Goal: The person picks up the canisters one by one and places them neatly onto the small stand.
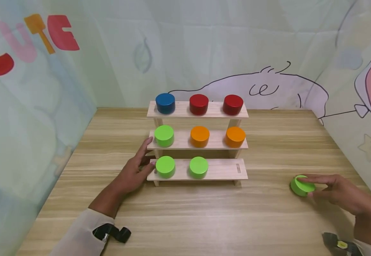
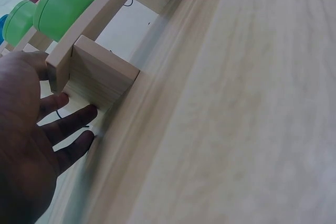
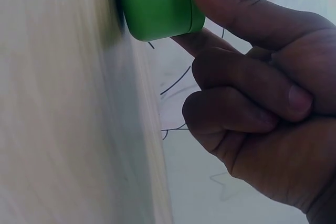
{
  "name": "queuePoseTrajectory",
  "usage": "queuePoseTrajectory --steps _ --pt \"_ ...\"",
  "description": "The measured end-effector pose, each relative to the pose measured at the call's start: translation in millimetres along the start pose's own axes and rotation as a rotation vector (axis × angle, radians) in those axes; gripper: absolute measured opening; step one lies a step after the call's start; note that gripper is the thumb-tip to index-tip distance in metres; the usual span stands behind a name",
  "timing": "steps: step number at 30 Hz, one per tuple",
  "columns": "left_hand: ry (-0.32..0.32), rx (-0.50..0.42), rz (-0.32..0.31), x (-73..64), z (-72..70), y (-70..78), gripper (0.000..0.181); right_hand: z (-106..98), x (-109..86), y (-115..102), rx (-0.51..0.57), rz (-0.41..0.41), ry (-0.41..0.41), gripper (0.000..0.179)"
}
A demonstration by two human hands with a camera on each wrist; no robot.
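A light wooden three-tier rack [image 1: 222, 170] stands on the table with round blocks on its tiers. My left hand [image 1: 133, 175] is at the rack's left end. Its thumb touches the bottom tier, its index finger reaches the middle tier's end, and the other fingers spread loosely beside the leg [image 2: 100, 69]. Off to the right, my right hand [image 1: 342, 192] pinches a green round block [image 1: 302, 186] between thumb and index finger, low over the table. In the right wrist view the green block [image 3: 157, 3] is tilted, and the remaining fingers are curled into the palm.
The top tier bears a blue block [image 1: 165, 103] and two red blocks [image 1: 199, 105]. On the middle tier are a green block [image 1: 164, 136] and two orange blocks [image 1: 199, 136]. Two green blocks [image 1: 198, 167] sit on the bottom tier. A printed curtain [image 1: 204, 42] hangs behind the table [image 1: 204, 220].
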State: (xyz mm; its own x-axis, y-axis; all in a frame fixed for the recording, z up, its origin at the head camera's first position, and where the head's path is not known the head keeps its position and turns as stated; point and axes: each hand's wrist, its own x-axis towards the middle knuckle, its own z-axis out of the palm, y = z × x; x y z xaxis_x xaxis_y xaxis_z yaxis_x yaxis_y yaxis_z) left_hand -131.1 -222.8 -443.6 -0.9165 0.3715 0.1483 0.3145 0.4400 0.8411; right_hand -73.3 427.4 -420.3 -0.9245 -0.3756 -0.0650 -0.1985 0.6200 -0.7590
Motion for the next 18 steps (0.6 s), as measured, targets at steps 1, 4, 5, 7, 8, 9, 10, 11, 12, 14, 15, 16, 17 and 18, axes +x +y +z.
queuePoseTrajectory --steps 1,4,5,7,8,9,10,11,12,14,15,16,17,18 --pt "-0.001 0.001 0.001 -0.1 0.0 -0.1 0.083 0.4 0.0 0.1 -0.019 -0.001 0.007 0.054" --pt "-0.001 0.009 0.003 -0.3 -0.1 -0.6 0.083 0.9 -0.7 -1.2 -0.068 -0.001 0.033 0.053" --pt "-0.001 0.012 0.003 -0.3 -0.1 -0.7 0.082 0.8 -1.0 -1.6 -0.078 -0.002 0.041 0.053" --pt "0.000 0.015 0.004 -0.2 -0.1 -1.1 0.082 0.5 -1.2 -3.3 -0.084 -0.003 0.054 0.053" --pt "0.001 0.016 0.001 -0.1 -0.1 -1.5 0.082 0.6 -1.2 -4.4 -0.077 -0.007 0.060 0.054" --pt "0.001 0.018 0.003 -0.1 -0.2 -1.4 0.082 0.8 -0.9 -5.4 -0.071 -0.011 0.063 0.054" --pt "0.002 0.015 0.000 0.2 -0.3 -1.6 0.082 1.3 -0.6 -6.9 -0.061 -0.014 0.067 0.054" --pt "0.002 0.014 0.000 0.3 -0.3 -1.5 0.082 1.8 0.0 -8.3 -0.051 -0.015 0.070 0.054" --pt "0.002 0.014 0.001 0.4 -0.4 -1.8 0.083 2.3 0.4 -10.0 -0.051 -0.017 0.074 0.053" --pt "0.001 0.012 0.000 0.6 -0.5 -2.1 0.083 3.8 1.3 -13.7 -0.055 -0.016 0.088 0.053" --pt "0.000 0.012 0.000 0.6 -0.5 -2.2 0.084 4.1 1.7 -15.7 -0.060 -0.009 0.094 0.052" --pt "-0.001 0.010 -0.002 0.8 -0.5 -2.4 0.084 4.6 2.3 -17.9 -0.065 0.000 0.103 0.052" --pt "-0.003 0.008 -0.002 0.9 -0.3 -2.6 0.084 4.7 2.8 -20.4 -0.069 0.012 0.111 0.051" --pt "-0.004 0.007 -0.003 1.0 -0.2 -2.8 0.084 4.5 3.3 -22.9 -0.074 0.024 0.117 0.051"
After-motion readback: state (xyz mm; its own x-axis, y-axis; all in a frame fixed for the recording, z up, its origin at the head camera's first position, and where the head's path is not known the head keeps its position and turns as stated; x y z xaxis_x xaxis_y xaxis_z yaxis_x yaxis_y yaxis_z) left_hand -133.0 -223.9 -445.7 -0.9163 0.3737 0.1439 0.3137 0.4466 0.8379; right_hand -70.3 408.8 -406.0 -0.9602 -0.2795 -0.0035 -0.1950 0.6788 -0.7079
